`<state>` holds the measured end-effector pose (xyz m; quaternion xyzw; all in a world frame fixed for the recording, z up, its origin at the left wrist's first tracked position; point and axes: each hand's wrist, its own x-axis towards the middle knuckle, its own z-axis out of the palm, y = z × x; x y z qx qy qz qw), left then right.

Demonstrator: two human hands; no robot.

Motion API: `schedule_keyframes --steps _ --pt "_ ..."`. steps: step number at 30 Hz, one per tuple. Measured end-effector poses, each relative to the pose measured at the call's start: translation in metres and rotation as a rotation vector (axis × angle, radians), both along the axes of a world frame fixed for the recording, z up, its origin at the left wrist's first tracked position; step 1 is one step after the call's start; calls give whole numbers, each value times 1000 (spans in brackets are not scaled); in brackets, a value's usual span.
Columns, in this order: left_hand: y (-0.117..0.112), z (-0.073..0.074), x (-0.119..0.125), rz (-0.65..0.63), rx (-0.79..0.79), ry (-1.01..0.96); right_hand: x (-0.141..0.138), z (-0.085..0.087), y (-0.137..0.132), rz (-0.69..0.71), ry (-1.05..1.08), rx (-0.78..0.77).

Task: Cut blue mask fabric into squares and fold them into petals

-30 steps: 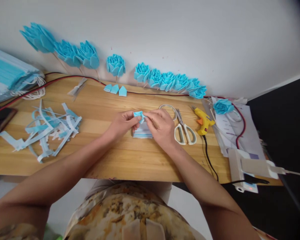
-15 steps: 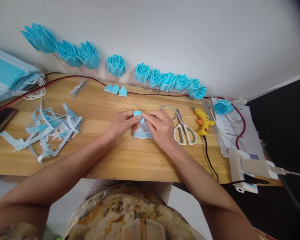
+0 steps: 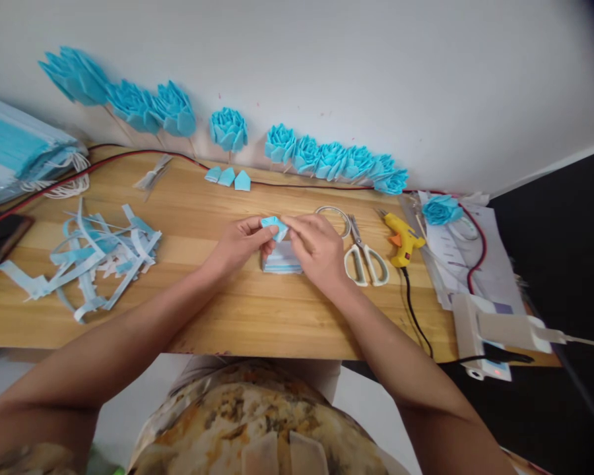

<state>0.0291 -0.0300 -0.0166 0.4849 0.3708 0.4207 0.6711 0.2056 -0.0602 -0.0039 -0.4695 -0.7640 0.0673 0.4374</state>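
- At mid-tabletop (image 3: 228, 316), the left hand (image 3: 237, 245) and right hand (image 3: 317, 251) pinch one blue piece (image 3: 275, 227).
- It hangs just above a blue stack (image 3: 280, 261).
- Scissors (image 3: 363, 257) lie just beside the right hand.

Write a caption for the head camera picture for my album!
Two hands fold a small blue piece over a wooden desk, blue flowers lining the wall.

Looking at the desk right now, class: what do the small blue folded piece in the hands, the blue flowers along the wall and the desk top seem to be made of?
The small blue folded piece, pinched by the left hand and right hand: probably matte non-woven mask fabric, matching the stacked masks. The blue flowers: seemingly the same material, layered into petals. The desk top: light wood or wood-look laminate, with visible grain.
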Motion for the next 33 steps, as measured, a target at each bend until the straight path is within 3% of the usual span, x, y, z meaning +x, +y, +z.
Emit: schedule_keyframes --steps 4,8,18,33 --pt "0 0 -1 24 31 -8 1 9 -1 -43 324 -274" --pt "0 1 0 51 53 -36 -3 16 -3 34 429 -485" --pt "-2 3 0 16 50 -18 -9 7 -2 51 398 -454" --pt "-3 8 0 83 109 111 -4 11 1 62 652 -747"
